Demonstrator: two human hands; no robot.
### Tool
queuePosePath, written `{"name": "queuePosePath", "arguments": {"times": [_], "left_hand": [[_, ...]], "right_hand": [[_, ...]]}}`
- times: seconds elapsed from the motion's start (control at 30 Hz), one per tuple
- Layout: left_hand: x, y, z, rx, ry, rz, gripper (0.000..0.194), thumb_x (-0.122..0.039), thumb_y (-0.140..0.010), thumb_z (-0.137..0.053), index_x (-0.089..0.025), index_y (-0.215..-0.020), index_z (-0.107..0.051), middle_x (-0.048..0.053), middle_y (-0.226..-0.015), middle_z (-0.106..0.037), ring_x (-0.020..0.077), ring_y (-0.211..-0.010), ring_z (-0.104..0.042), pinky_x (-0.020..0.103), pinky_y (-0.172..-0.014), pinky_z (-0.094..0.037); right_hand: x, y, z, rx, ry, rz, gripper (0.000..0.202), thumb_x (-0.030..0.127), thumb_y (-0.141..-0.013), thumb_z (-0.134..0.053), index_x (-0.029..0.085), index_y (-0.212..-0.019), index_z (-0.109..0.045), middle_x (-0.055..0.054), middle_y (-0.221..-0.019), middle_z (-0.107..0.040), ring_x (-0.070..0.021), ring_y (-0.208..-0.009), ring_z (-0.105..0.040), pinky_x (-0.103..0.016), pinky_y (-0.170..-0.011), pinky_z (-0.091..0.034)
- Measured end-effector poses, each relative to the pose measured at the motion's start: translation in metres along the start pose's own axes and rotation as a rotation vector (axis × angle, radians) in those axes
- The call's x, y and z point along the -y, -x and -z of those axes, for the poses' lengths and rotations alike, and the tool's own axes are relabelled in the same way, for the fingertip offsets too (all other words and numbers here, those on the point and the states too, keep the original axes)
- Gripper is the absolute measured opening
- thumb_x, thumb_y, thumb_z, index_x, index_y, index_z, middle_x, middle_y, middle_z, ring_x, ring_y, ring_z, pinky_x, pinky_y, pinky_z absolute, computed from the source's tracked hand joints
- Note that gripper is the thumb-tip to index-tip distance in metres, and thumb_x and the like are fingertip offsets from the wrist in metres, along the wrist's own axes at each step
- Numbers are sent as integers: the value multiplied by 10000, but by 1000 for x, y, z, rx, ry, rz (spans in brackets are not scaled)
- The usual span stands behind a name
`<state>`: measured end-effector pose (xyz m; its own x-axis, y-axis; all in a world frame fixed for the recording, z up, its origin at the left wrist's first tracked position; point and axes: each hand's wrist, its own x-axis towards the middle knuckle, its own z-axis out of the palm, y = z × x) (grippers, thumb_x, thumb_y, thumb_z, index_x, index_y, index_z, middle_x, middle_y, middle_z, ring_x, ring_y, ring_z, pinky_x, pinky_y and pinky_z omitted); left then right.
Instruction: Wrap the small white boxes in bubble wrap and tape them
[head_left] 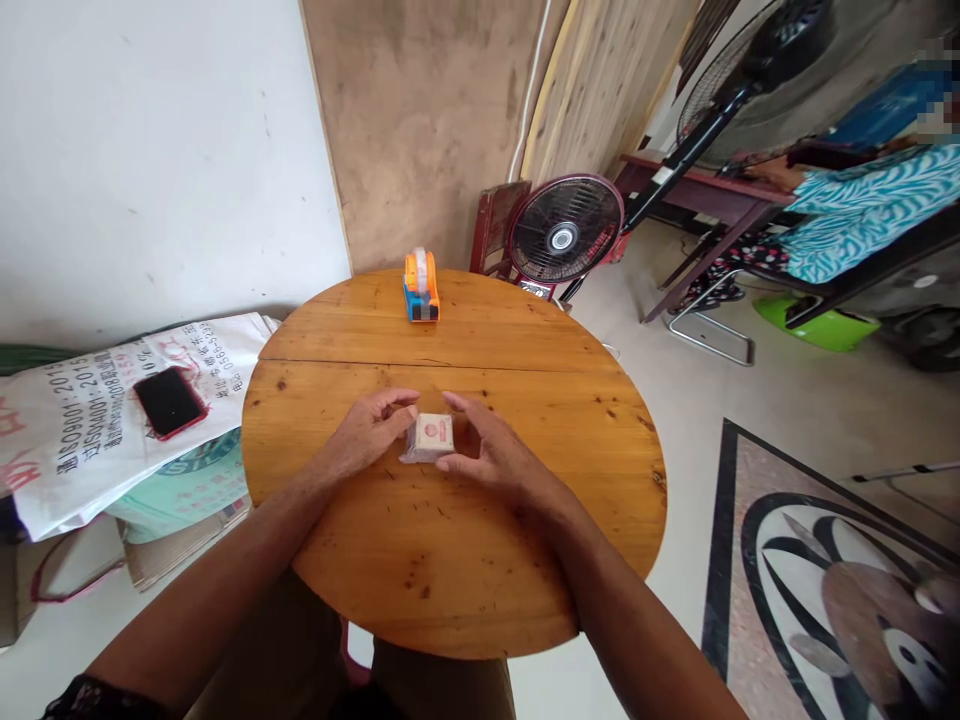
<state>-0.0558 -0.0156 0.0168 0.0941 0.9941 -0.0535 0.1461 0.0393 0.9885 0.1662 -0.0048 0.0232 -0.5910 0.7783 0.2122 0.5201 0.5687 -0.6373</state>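
at the near side of the round wooden table [420, 590], two bare forearms [622, 590] reach forward and slant toward each other. close to the middle of the table top, the left hand [369, 430] and the right hand [491, 450] stand on two sides of a small square box [435, 433], which lies flat on the wood. both hands are half open, with the fingers curved and the thumbs apart from them, and neither is closed around the box. the right thumb is at the near right corner of the box and the left thumb at its far left corner; whether they press on it, i cannot tell. the box is pale, with red print on the upper face and clear, crumpled film at its left side. the table is smooth and orange-brown, with dark knots and a straight seam across the far part. to the left, a dark phone [171, 403] with red edge lies on a white printed sack [90, 420]. near the far edge of the table stands an orange and blue tape dispenser [421, 288]. farther, on the right, there is a round fan [566, 232] with dark grille, and beyond it a person [877, 210] in a blue and white patterned garment.
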Motion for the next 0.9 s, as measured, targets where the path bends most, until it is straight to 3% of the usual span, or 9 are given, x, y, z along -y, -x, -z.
{"name": "queuePosePath", "arguments": {"times": [0.2, 0.33, 0.43, 0.6, 0.73, 0.9], "left_hand": [[5, -4, 7, 49, 68, 45, 516, -408, -702, -690, -111, -1120, -631, 83, -991, -662, 87, -558, -530, 208, -400, -353], [7, -4, 8, 120, 70, 97, 538, -382, -709, -704, -109, -1159, -596, 29, -812, -649, 101, -534, -557, 227, -437, -438], [6, -2, 6, 153, 87, 86, 523, -382, -724, -704, -116, -1159, -587, 24, -823, -665, 99, -522, -574, 261, -507, -493], [3, -2, 1, 103, 103, 4, 468, -372, -743, -693, -124, -1130, -603, 24, -859, -672, 85, -538, -556, 249, -535, -466], [2, -3, 0, 77, 64, 16, 501, -400, -764, -675, -105, -1162, -597, -6, -692, -632, 96, -500, -501, 238, -499, -391], [1, -2, 2, 25, 56, 3, 520, -422, -753, -689, -110, -1161, -609, -6, -679, -627, 108, -525, -514, 238, -509, -382]], "right_hand": [[-4, 2, 6, 40, -1, -23, 913, 438, -746, -775, 258, -1515, -316, -159, -1489, -459, -342, -1347, -460, -536, -1093, -363], [-3, 0, -5, 41, 52, 10, 852, 362, -747, -770, 229, -1486, -367, -160, -1395, -559, -332, -1272, -530, -509, -1058, -387], [-2, -1, -11, -29, 58, 26, 739, 280, -772, -719, 212, -1442, -414, -148, -1319, -618, -302, -1199, -583, -477, -1020, -415], [-2, -4, -14, -102, 81, -5, 694, 239, -759, -700, 214, -1405, -449, -143, -1300, -631, -302, -1182, -591, -483, -1003, -425], [-4, -4, -10, -47, 63, -56, 732, 298, -763, -715, 231, -1434, -430, -149, -1355, -593, -327, -1220, -569, -511, -1013, -426], [-6, -2, -2, -8, -9, -76, 841, 397, -750, -748, 222, -1480, -368, -168, -1447, -504, -350, -1307, -499, -537, -1050, -403]]}}
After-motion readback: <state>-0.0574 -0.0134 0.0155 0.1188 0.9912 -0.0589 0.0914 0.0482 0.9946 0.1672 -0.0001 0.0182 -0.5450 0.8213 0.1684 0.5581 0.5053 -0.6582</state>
